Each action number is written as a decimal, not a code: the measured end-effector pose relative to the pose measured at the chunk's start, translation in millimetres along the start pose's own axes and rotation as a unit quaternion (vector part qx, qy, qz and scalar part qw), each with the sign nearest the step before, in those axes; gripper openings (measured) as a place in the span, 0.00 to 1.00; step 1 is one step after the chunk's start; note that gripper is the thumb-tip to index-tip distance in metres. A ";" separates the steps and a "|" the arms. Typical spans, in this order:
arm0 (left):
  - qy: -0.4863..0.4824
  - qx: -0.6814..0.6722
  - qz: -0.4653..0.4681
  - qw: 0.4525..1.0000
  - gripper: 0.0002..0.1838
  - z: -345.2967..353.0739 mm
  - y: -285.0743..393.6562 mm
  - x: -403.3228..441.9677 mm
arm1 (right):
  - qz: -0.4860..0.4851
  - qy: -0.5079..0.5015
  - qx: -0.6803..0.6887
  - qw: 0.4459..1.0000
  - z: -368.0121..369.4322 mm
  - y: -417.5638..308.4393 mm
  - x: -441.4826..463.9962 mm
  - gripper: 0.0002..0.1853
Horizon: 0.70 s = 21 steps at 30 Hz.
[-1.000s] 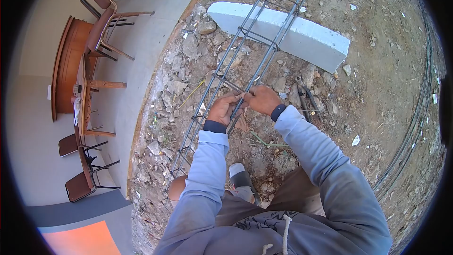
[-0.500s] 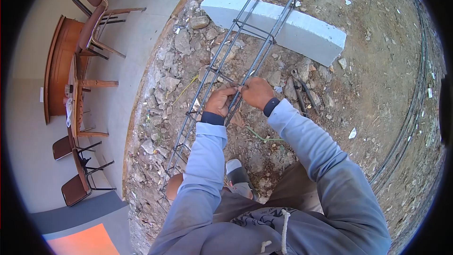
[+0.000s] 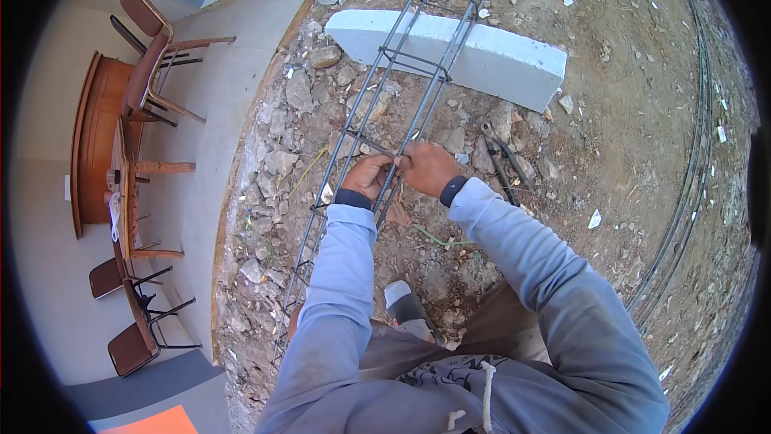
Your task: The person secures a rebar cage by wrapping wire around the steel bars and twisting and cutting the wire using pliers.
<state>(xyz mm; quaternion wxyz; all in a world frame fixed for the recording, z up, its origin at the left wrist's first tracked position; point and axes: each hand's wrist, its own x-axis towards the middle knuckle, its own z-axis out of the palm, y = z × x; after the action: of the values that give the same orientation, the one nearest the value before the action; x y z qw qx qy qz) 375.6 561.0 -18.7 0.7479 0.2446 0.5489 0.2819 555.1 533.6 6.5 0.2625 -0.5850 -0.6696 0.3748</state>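
A long rebar cage (image 3: 417,122), made of steel bars with square stirrups, runs diagonally over the ground in front of me. My left hand (image 3: 369,176) is closed in a pinch at a stirrup corner on the cage's right-hand bar. Against it, from the other side of the same bar, my right hand (image 3: 429,169) pinches too, fingertips meeting the left ones. Whatever lies between the fingers is too small to make out. A pair of pincers (image 3: 499,163) with dark handles rests on the dirt right of my right hand.
Under the cage lies a pale concrete block (image 3: 514,73). Broken stones (image 3: 299,90) cover the ground to the left, beside a raised floor edge. Chairs (image 3: 132,347) and a wooden table (image 3: 165,167) stand on that floor. Long bars (image 3: 692,185) lie at the right.
The view has shifted slightly, so the cage and block appear lower and further left. Both hands stay pinched at the same joint, with small finger movements.
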 end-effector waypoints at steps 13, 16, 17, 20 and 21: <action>0.223 0.014 0.232 0.947 0.09 32.2 -18.4 -26.2 | 0.025 0.045 -0.035 0.998 8.7 -10.7 -9.9 0.12; 0.338 0.152 0.347 0.861 0.11 44.4 -36.3 -26.1 | 0.026 0.047 -0.030 0.998 9.1 -9.4 -10.5 0.12; 0.349 0.170 0.351 0.852 0.11 48.5 -39.0 -29.5 | 0.020 0.046 -0.035 0.998 9.0 -9.2 -11.3 0.12; 0.371 0.227 0.361 0.825 0.11 66.3 -34.8 -42.1 | 0.010 0.046 -0.039 0.998 8.5 -6.9 -10.8 0.12; 0.373 0.249 0.361 0.818 0.11 72.0 -32.4 -48.1 | 0.009 0.045 -0.036 0.998 10.8 -7.0 -11.6 0.12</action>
<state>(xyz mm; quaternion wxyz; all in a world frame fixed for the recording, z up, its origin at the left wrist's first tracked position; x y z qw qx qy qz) 438.1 500.4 12.2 0.2443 0.4792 0.7093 0.4556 544.5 519.9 7.0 0.2678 -0.6160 -0.6650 0.3264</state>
